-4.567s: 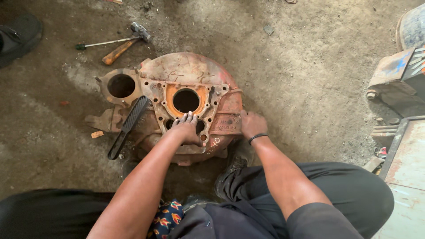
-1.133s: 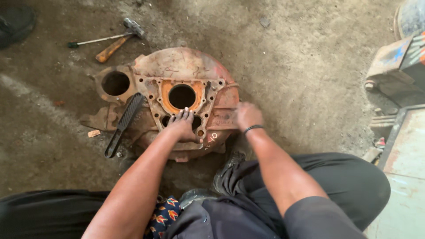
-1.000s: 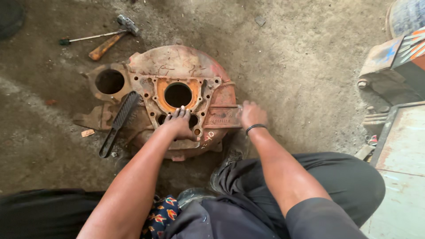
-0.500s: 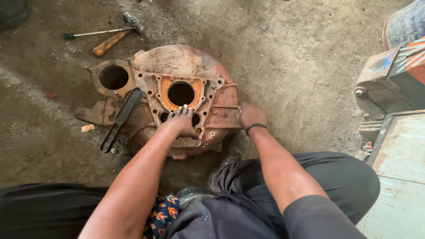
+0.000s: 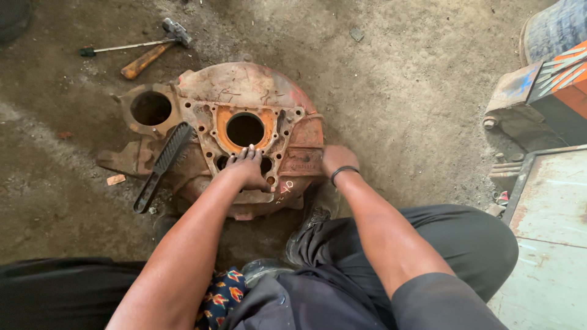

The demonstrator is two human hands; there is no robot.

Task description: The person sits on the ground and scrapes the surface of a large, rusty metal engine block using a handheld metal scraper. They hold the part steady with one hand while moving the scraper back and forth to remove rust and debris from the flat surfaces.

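A rusty red metal housing (image 5: 244, 131) lies flat on the dirty concrete floor (image 5: 397, 110). It has one large round hole in the middle and another round hole on its left side. The left hand (image 5: 247, 170) rests on the housing just below the middle hole, and its fingers (image 5: 243, 153) are spread and touch the metal. The right hand (image 5: 337, 160) presses on the right edge of the housing, with a dark band on the wrist. A black flat tool (image 5: 162, 165) lies tilted on the left part of the housing. A hammer (image 5: 154, 52) and a thin metal rod (image 5: 122, 47) lie on the floor behind it, well apart from the hands.
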